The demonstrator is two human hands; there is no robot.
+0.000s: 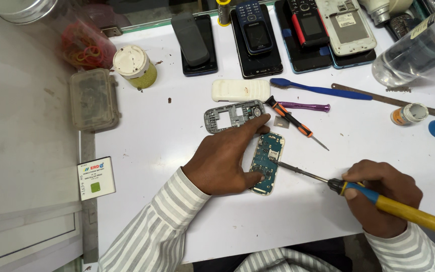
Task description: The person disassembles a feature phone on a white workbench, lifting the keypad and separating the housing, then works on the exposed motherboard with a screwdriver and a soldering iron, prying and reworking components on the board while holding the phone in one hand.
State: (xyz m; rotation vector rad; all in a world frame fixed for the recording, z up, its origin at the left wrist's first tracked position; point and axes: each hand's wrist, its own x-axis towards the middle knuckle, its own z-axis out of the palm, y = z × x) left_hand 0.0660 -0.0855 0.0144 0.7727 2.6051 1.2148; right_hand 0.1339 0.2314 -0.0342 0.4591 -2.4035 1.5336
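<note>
Board (267,162), a blue-green phone circuit board, is lying flat on the white bench (177,131), just in front of the person and between the 2 hands. The left hand (225,161) is pressing down on it: thumb against the near left edge, fingers spread past the far end, the forefinger reaching toward the grey frame (233,116) that is sitting just beyond. So this hand is acting as a clamp, not gripping anything.

The right hand (381,194) is closed around the yellow-and-blue handle of a soldering iron (373,197), held like a pen, with the long metal tip running left and ending at the board's right edge, about mid-length. Whether the tip is actually touching a pad or hovering just above it is hard to tell from this height.

By the look of it, the step in hand is working 1 spot on the board's right side with the iron while the other hand is keeping the board from sliding. The next move would be calling for a steady tip on that single spot, light pressure, and left fingers staying well away from the hot metal.

Near the board, an orange-handled screwdriver (292,120) is lying at an angle, with a purple tool (305,106) and a blue toothbrush (320,90) behind it, and a white cover (240,90) beside the frame. Several phones (258,38) are lined up along the far edge.
</note>
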